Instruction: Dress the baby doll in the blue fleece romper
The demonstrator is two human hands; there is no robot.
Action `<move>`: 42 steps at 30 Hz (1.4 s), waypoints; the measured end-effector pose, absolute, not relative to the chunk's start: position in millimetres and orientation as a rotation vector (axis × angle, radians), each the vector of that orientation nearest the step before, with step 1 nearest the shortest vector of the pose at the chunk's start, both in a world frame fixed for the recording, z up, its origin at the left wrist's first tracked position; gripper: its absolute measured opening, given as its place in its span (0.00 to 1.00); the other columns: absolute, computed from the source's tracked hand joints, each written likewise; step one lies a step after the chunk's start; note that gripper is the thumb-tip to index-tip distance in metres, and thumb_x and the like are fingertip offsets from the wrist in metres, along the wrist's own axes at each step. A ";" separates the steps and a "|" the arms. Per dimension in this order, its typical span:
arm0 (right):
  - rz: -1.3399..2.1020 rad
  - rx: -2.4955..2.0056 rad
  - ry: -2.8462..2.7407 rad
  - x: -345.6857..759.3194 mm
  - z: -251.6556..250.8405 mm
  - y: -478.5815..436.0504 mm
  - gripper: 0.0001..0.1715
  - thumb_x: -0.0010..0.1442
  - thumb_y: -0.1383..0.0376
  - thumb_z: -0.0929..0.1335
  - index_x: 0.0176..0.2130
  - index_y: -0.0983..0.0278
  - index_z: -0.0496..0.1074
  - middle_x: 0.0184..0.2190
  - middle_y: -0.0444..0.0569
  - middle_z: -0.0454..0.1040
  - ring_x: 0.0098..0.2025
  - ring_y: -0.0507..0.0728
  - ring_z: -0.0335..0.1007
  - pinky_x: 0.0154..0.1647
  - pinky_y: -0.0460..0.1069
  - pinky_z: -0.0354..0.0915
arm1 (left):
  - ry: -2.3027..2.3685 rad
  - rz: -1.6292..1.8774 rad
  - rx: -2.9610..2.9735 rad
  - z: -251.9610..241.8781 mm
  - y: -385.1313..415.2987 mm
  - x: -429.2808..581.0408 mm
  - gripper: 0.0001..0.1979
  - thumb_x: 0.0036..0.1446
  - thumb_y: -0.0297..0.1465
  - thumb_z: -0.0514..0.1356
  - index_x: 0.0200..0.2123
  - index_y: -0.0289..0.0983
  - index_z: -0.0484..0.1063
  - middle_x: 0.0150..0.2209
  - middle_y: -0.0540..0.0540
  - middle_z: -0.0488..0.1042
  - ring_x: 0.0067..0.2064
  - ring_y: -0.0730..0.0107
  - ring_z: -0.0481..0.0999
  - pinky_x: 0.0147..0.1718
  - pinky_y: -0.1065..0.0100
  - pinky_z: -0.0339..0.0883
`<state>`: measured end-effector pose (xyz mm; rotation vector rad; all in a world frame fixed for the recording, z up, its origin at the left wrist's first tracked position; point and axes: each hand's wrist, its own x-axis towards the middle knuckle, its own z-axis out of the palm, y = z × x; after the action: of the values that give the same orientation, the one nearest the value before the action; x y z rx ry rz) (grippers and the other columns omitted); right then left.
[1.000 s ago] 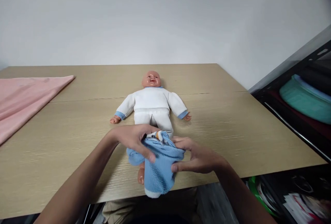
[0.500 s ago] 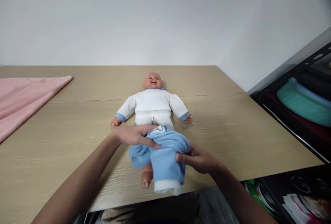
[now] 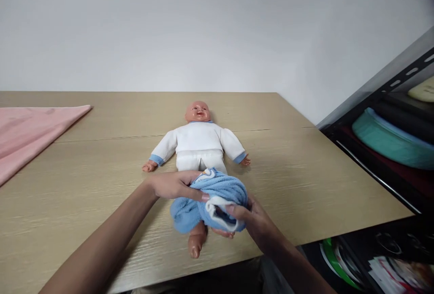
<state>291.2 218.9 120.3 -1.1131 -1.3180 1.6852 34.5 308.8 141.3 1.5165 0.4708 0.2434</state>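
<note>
A baby doll (image 3: 199,138) in a white top with blue cuffs lies face up on the table, its feet toward me. Bunched blue pants (image 3: 224,187) with white cuffs cover its lower legs. My left hand (image 3: 178,185) is closed on the upper edge of the pants, thumb on top. At the right pant leg, my right hand (image 3: 249,215) pinches the gathered fabric beside the white cuff opening. One bare foot (image 3: 195,244) sticks out below the left leg of the pants; part of the other shows under the cuff.
A pink cloth (image 3: 37,138) lies on the table (image 3: 298,167) at the left. Along the right stands a black rack (image 3: 376,167) holding a teal item (image 3: 393,142). Below the table's right edge are a green ring-shaped thing (image 3: 335,262) and some papers (image 3: 389,273).
The right pant leg, hanging long before, is now gathered up, its white cuff turned toward me. Part of the doll's second foot has come into view. My view has tilted up slightly.
</note>
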 end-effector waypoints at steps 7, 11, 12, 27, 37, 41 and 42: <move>1.461 -1.268 -1.520 286.1 135.4 212.9 0.28 0.60 0.59 0.77 0.57 0.59 0.72 0.48 0.48 0.82 0.49 0.62 0.79 0.51 0.54 0.75 | 0.808 0.257 1.416 156.0 295.5 44.2 0.25 0.60 0.51 0.70 0.52 0.41 0.81 0.53 0.46 0.84 0.59 0.51 0.80 0.58 0.60 0.72; 1.190 -1.457 -1.710 286.3 152.4 202.1 0.22 0.58 0.65 0.74 0.53 0.61 0.76 0.44 0.48 0.83 0.47 0.63 0.79 0.50 0.54 0.73 | 0.694 0.138 1.661 167.1 284.8 57.1 0.21 0.53 0.43 0.75 0.46 0.40 0.81 0.42 0.50 0.84 0.45 0.58 0.83 0.45 0.65 0.74; 1.113 -1.496 -1.747 286.4 155.3 199.9 0.20 0.59 0.66 0.71 0.52 0.61 0.77 0.44 0.49 0.83 0.46 0.63 0.79 0.50 0.54 0.72 | 0.732 0.139 1.715 167.9 281.7 60.4 0.18 0.54 0.41 0.74 0.44 0.40 0.80 0.40 0.51 0.84 0.42 0.60 0.82 0.41 0.66 0.72; 0.232 -1.594 -1.748 277.8 91.0 150.9 0.12 0.52 0.68 0.72 0.39 0.56 0.76 0.37 0.51 0.79 0.41 0.68 0.73 0.46 0.61 0.69 | 1.144 0.133 2.379 130.5 252.7 81.6 0.13 0.54 0.29 0.63 0.44 0.37 0.74 0.45 0.37 0.83 0.48 0.45 0.81 0.50 0.51 0.73; 0.808 -1.537 -1.344 261.6 61.6 144.5 0.20 0.61 0.69 0.68 0.53 0.59 0.73 0.50 0.52 0.81 0.52 0.65 0.79 0.54 0.57 0.74 | 1.087 0.255 1.983 137.6 252.5 73.3 0.21 0.54 0.31 0.65 0.53 0.39 0.74 0.50 0.42 0.84 0.50 0.49 0.83 0.47 0.58 0.71; 0.776 -1.487 -1.346 252.0 57.8 149.2 0.20 0.58 0.71 0.69 0.51 0.59 0.73 0.49 0.52 0.78 0.55 0.64 0.76 0.57 0.57 0.73 | 1.036 0.307 1.912 139.1 254.8 66.2 0.16 0.56 0.26 0.59 0.49 0.39 0.73 0.49 0.44 0.82 0.49 0.54 0.82 0.47 0.60 0.70; 0.787 -1.474 -1.369 251.7 57.2 150.1 0.21 0.58 0.71 0.70 0.51 0.59 0.73 0.50 0.51 0.77 0.55 0.64 0.76 0.57 0.57 0.73 | 1.019 0.309 1.892 139.1 255.3 64.8 0.15 0.56 0.25 0.59 0.48 0.39 0.73 0.48 0.45 0.82 0.49 0.54 0.81 0.47 0.60 0.70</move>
<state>251.7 150.1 57.2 -1.4739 -1.3693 0.7871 64.8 255.3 139.1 1.8915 1.0191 0.3093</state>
